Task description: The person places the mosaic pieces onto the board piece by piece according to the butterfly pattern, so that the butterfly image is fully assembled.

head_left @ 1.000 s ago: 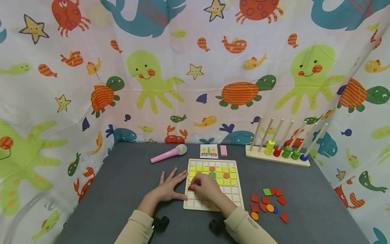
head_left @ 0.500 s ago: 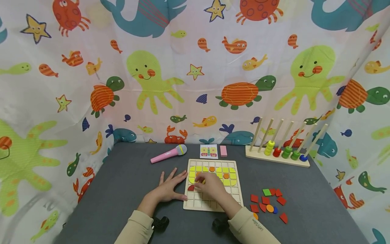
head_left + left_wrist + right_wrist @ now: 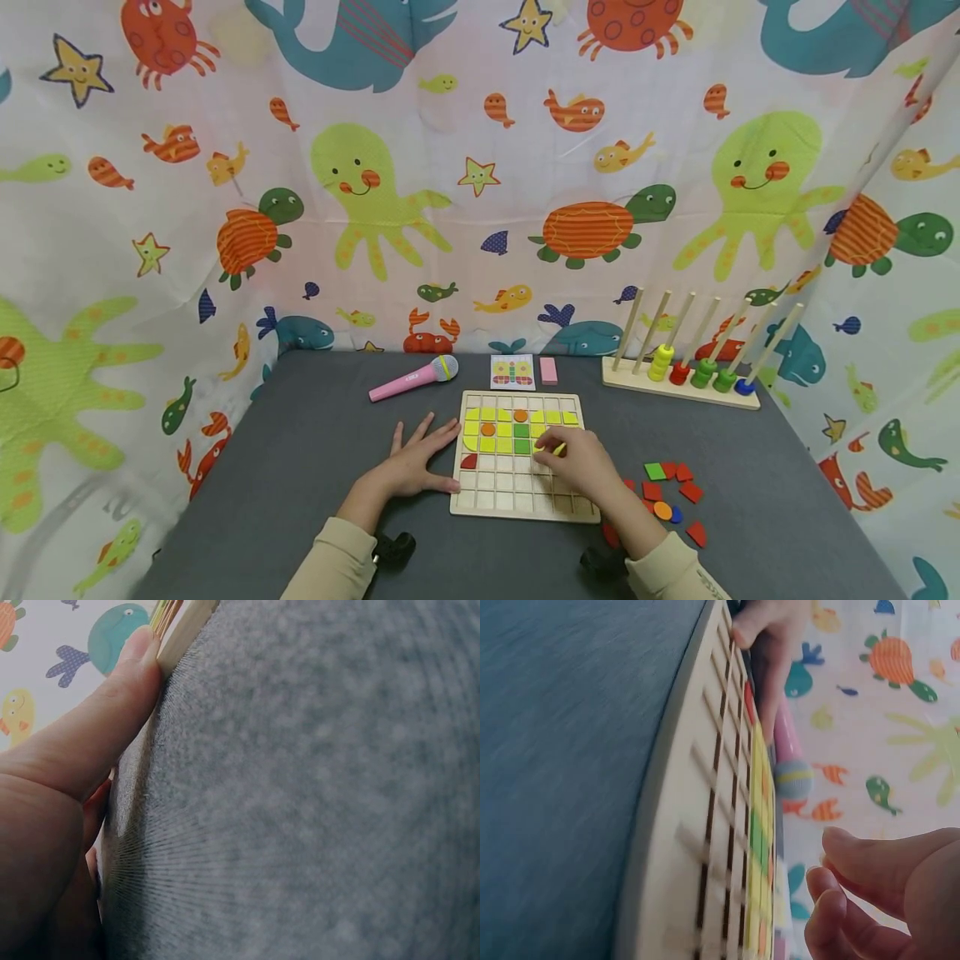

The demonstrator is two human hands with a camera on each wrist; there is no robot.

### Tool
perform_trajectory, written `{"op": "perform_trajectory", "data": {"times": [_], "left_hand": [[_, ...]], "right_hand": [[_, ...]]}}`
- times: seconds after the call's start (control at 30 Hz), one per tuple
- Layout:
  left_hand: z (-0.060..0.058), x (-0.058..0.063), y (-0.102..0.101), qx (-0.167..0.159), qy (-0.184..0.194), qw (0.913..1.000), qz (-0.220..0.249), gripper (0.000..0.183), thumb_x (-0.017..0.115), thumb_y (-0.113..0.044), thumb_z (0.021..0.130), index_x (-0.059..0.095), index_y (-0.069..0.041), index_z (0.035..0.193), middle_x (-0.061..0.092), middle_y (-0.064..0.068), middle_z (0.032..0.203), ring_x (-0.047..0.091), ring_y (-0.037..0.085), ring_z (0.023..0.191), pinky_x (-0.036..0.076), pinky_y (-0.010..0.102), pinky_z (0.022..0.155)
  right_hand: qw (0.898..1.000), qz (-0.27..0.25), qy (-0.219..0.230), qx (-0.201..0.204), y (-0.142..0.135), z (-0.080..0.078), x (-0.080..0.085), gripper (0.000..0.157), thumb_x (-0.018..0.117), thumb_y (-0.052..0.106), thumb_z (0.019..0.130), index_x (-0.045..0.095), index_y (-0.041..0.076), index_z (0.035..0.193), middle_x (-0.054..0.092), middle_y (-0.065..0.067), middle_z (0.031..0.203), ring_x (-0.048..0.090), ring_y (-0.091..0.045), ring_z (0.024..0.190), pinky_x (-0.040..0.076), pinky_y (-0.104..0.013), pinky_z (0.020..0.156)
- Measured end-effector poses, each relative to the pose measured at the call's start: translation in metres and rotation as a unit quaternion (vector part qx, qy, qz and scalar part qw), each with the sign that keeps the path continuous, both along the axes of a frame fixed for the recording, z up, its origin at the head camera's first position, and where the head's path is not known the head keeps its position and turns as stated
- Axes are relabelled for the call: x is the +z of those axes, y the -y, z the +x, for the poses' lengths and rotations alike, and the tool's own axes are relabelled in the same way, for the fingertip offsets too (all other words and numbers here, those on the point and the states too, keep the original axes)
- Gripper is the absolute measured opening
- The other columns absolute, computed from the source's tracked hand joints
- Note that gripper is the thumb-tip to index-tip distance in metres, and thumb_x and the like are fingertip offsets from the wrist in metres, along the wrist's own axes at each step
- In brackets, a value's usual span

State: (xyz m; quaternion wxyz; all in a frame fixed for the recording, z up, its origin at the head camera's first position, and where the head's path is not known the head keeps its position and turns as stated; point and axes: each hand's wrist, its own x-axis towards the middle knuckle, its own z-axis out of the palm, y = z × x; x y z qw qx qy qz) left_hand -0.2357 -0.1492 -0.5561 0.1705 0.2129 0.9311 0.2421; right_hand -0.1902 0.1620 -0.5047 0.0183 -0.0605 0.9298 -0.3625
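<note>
A wooden grid board [image 3: 486, 500] lies on the dark table, its upper rows filled with yellow, orange and green tiles. One red quarter-round tile [image 3: 468, 461] sits in the left column below them. My left hand [image 3: 405, 467] rests at the board's left side, fingers spread and thumb against its edge; in the left wrist view the thumb [image 3: 112, 720] touches the wooden rim. Over the right part of the board is my right hand [image 3: 581, 458], its fingers loosely bent. The right wrist view shows a small gap between thumb and fingers of that hand [image 3: 885, 892], with nothing visible between them.
Loose red, orange, green and blue tiles [image 3: 652, 492] lie right of the board, partly behind the right forearm. Beyond the board are a pink toy microphone [image 3: 412, 379], a pattern card [image 3: 513, 372] and a pink block [image 3: 549, 371]. A peg stand [image 3: 681, 385] with coloured rings stands back right.
My right hand has let go of the red quarter-round tile in the left column and moved right across the board, uncovering an orange circle and green tiles. The left hand stays put.
</note>
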Motion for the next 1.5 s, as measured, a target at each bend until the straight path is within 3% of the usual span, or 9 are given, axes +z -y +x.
{"op": "perform_trajectory", "data": {"times": [0.37,0.67,0.77,1.0,1.3,1.5], "left_hand": [[0.0,0.001,0.0,0.002,-0.001,1.0,0.002,0.108,0.074,-0.071,0.073,0.023,-0.035,0.161,0.018,-0.012,0.169,-0.006,0.03,0.158,-0.02,0.069,0.114],[0.0,0.001,0.0,0.002,0.006,1.0,0.002,0.108,0.075,-0.071,0.073,0.023,-0.035,0.161,0.018,-0.012,0.169,-0.007,0.03,0.158,-0.021,0.069,0.114],[0.0,0.0,0.001,0.001,0.004,1.0,0.006,0.108,0.074,-0.071,0.073,0.023,-0.035,0.161,0.019,-0.011,0.169,-0.006,0.031,0.158,-0.021,0.069,0.114],[0.0,-0.002,0.001,-0.002,0.005,0.9998,0.017,0.109,0.075,-0.071,0.073,0.022,-0.033,0.162,0.018,-0.009,0.169,-0.006,0.031,0.158,-0.023,0.067,0.114],[0.0,0.0,0.0,-0.001,0.0,1.0,0.006,0.108,0.075,-0.07,0.074,0.023,-0.035,0.161,0.019,-0.012,0.169,-0.006,0.029,0.158,-0.019,0.069,0.114],[0.0,-0.002,0.001,0.0,0.006,1.0,0.007,0.108,0.075,-0.071,0.074,0.022,-0.035,0.161,0.019,-0.011,0.169,-0.006,0.03,0.158,-0.021,0.068,0.114]], "right_hand": [[0.998,0.006,0.028,-0.056,-0.068,0.027,-0.009,0.011,0.082,0.016,0.085,0.076,0.013,0.095,0.07,0.005,0.082,0.06,-0.011,0.069,0.05,-0.026,0.06],[0.992,0.09,0.067,-0.049,-0.122,0.033,-0.017,0.025,0.086,0.024,0.081,0.076,0.012,0.1,0.069,0.001,0.092,0.061,-0.015,0.084,0.054,-0.043,0.079],[0.991,0.096,0.082,-0.049,-0.128,0.032,-0.017,0.027,0.086,0.028,0.08,0.075,0.012,0.099,0.068,0.0,0.092,0.059,-0.016,0.083,0.053,-0.043,0.078],[0.993,0.067,0.078,-0.061,-0.119,0.028,-0.012,0.023,0.085,0.025,0.082,0.066,0.014,0.09,0.06,0.001,0.079,0.051,-0.017,0.07,0.039,-0.031,0.061],[0.998,0.011,0.053,-0.035,-0.069,0.01,-0.001,0.018,0.086,0.021,0.081,0.07,0.015,0.089,0.063,0.003,0.078,0.056,-0.016,0.072,0.047,-0.029,0.061],[0.998,-0.024,0.058,-0.008,-0.029,-0.004,-0.002,0.015,0.084,0.023,0.083,0.071,0.017,0.085,0.064,0.004,0.076,0.054,-0.016,0.072,0.044,-0.029,0.059]]}}
